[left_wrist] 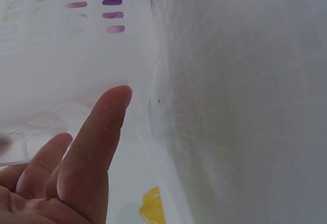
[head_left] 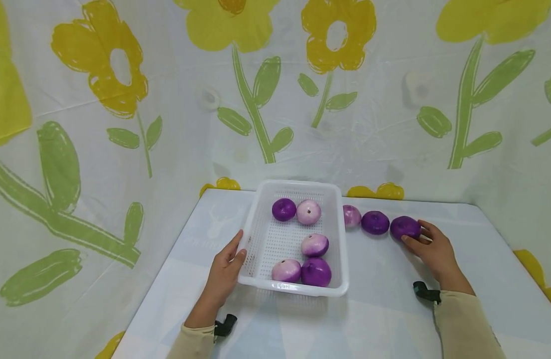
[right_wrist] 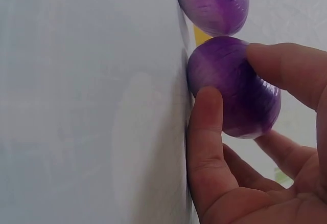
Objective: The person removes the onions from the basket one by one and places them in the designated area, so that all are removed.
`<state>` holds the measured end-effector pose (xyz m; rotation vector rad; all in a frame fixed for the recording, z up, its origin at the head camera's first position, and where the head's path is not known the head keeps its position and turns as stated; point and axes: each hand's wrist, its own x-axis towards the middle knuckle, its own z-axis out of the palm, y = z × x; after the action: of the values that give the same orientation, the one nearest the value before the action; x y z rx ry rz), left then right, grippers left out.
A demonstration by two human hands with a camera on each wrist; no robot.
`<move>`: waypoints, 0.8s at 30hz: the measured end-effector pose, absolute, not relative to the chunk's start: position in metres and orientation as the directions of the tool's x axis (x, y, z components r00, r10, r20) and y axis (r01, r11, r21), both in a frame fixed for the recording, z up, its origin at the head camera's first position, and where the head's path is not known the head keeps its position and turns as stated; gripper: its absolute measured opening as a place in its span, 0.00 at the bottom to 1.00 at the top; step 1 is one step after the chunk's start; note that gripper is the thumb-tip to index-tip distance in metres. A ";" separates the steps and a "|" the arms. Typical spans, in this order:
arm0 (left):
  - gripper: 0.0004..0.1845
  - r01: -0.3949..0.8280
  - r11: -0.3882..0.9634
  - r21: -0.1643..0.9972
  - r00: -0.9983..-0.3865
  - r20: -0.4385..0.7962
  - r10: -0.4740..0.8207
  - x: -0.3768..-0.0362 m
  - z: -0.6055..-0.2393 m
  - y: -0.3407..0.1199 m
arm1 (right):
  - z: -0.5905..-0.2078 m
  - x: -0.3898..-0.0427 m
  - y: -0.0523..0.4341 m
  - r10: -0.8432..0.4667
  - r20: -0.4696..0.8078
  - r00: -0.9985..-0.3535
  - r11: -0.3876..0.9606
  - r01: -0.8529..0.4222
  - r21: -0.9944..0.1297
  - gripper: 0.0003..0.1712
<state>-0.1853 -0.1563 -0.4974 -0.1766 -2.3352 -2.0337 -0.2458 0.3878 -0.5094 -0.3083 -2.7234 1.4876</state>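
A white perforated basket (head_left: 341,239) stands mid-table and holds several purple and pale onions (head_left: 316,271). My left hand (head_left: 226,267) rests against the basket's left wall (left_wrist: 66,55), fingers fairly straight, thumb near the rim. Three more onions lie in a row to the basket's right. My right hand (head_left: 430,247) curls its thumb and fingers round the rightmost dark purple onion (head_left: 404,227), (right_wrist: 232,86), which sits on the table. The neighbouring onion (right_wrist: 214,4) lies just beyond it.
The pale table (head_left: 383,314) is fenced by flower-printed cloth walls (head_left: 123,124) at the back and both sides. A dark purple onion (head_left: 375,222) and a paler one (head_left: 350,216) lie between the basket and my right hand.
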 end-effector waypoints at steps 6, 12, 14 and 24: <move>0.32 0.113 0.121 0.986 -0.992 0.106 0.063 -0.184 -0.498 -0.157 | -0.508 -0.245 0.386 0.190 -0.084 -0.978 0.506 0.171 -0.846 0.61; 0.32 0.115 0.140 0.983 -0.993 0.108 0.054 -0.184 -0.497 -0.157 | -0.507 -0.245 0.385 0.196 -0.092 -0.976 0.494 0.180 -0.851 0.61; 0.31 0.117 0.148 0.982 -0.992 0.110 0.053 -0.184 -0.496 -0.156 | -0.507 -0.245 0.385 0.199 -0.090 -0.976 0.488 0.178 -0.854 0.61; 0.31 0.113 0.152 0.982 -0.993 0.106 0.055 -0.184 -0.497 -0.156 | -0.507 -0.241 0.387 0.222 -0.090 -0.971 0.523 0.197 -0.829 0.61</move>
<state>-0.1835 -0.1556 -0.4970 -0.1714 -2.3496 -2.0103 -0.2413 0.3865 -0.5068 -0.3736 -2.7181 1.4752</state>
